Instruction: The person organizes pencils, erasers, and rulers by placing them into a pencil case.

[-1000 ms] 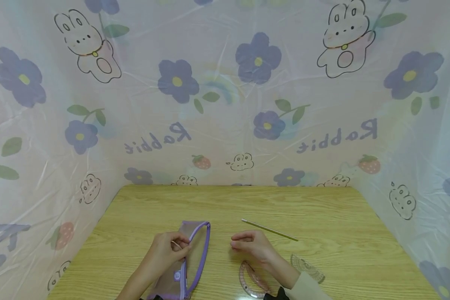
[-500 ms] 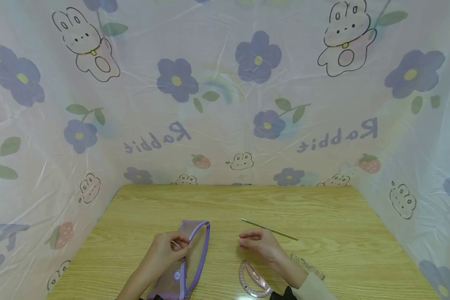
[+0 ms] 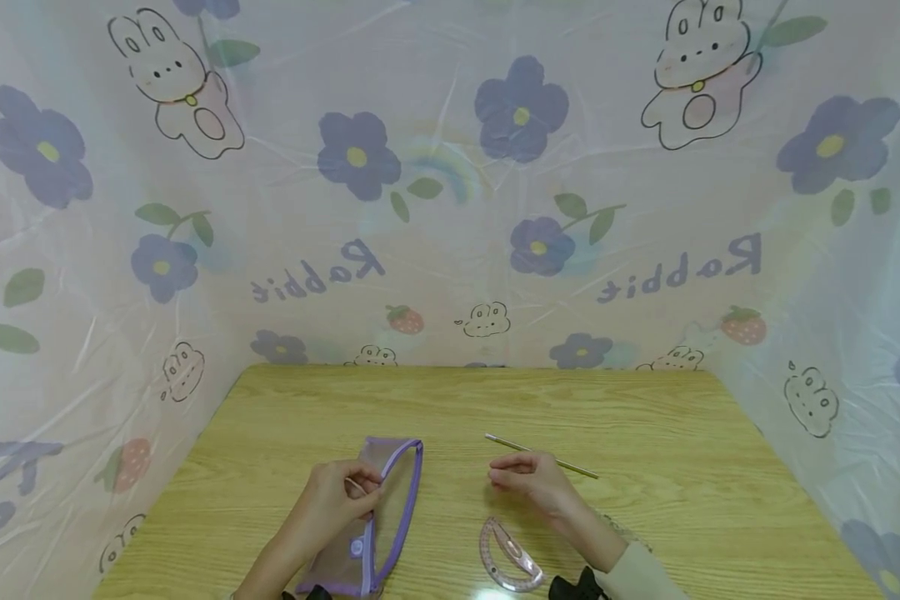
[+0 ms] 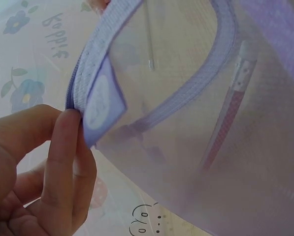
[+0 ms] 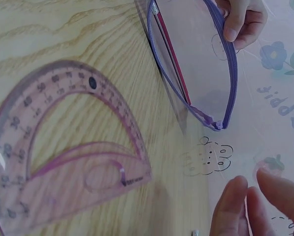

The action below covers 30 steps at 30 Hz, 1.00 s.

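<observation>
My left hand [image 3: 330, 504] pinches the zipped edge of a see-through mesh pencil case [image 3: 337, 560] with purple trim. The case's mouth gapes toward the right. Inside it lies a red pencil [image 4: 224, 120] with a white eraser end, seen through the mesh in the left wrist view. To the right of the case, my right hand [image 3: 536, 485] hovers over the table, thumb and fingers apart, holding nothing. It overlaps a gold-coloured pencil [image 3: 581, 472] in the head view. Below that hand lies a pink transparent protractor [image 5: 78, 184].
Behind my right forearm a clear patterned ruler-like piece [image 3: 632, 534] is mostly hidden. The wood-grain table [image 3: 450, 400] is enclosed at the back and sides by a pale curtain [image 3: 450, 208] printed with rabbits and flowers.
My right hand has drawn away to the right from the pencil case, now covering part of the gold pencil and most of the clear piece. The left hand keeps its grip on the case.
</observation>
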Tool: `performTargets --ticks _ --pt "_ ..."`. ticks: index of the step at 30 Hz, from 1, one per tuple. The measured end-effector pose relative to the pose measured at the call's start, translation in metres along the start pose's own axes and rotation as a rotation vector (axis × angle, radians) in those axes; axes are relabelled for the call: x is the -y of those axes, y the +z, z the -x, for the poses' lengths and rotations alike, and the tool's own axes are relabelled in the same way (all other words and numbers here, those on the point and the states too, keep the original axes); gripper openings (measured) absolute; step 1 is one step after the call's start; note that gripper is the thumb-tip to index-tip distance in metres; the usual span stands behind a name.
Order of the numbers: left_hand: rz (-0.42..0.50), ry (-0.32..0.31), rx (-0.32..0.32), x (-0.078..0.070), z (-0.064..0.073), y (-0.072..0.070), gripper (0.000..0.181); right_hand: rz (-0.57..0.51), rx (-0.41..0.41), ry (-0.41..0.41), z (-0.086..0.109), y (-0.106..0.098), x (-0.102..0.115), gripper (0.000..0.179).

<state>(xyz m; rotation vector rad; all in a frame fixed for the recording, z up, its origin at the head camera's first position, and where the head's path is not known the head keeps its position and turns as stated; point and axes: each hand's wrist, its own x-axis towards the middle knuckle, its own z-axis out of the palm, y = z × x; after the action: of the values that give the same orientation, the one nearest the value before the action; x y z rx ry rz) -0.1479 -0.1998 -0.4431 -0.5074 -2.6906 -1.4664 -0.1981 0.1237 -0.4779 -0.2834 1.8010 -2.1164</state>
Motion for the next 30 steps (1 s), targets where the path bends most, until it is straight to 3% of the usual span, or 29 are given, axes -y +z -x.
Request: performTargets --ticks 30 --pt "0.023 -0.016 0.033 0.001 -0.001 0.001 0.011 0.009 -0.077 0.019 0.004 -0.027 0.007 0.029"
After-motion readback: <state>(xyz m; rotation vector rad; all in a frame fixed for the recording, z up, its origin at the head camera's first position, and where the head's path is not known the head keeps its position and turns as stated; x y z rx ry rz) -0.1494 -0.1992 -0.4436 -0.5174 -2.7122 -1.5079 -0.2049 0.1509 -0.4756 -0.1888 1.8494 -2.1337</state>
